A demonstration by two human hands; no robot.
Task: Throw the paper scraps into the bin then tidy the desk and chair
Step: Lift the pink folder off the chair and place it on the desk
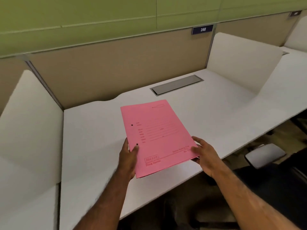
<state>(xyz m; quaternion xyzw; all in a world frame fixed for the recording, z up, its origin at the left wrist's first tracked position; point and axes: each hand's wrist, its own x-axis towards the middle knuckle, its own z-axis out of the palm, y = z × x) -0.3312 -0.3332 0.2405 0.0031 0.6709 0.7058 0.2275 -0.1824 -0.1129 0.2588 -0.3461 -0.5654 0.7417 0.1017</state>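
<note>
A pink paper folder [156,135] with printed form lines and two punched holes is held just above the white desk [93,133], near its front edge. My left hand [128,157] grips the folder's left edge, thumb on top by the lower hole. My right hand [203,154] holds the folder's lower right corner, thumb on top and fingers underneath. No paper scraps or bin are in view. A chair [264,155] with a white armrest and dark seat shows at the right, below the desk edge.
White side dividers [31,123] stand at both ends of the desk, with a beige back panel [116,67] behind. A grey cable hatch [177,84] lies flush in the desk's rear. A blue sign reading 248 [202,29] hangs on the panel.
</note>
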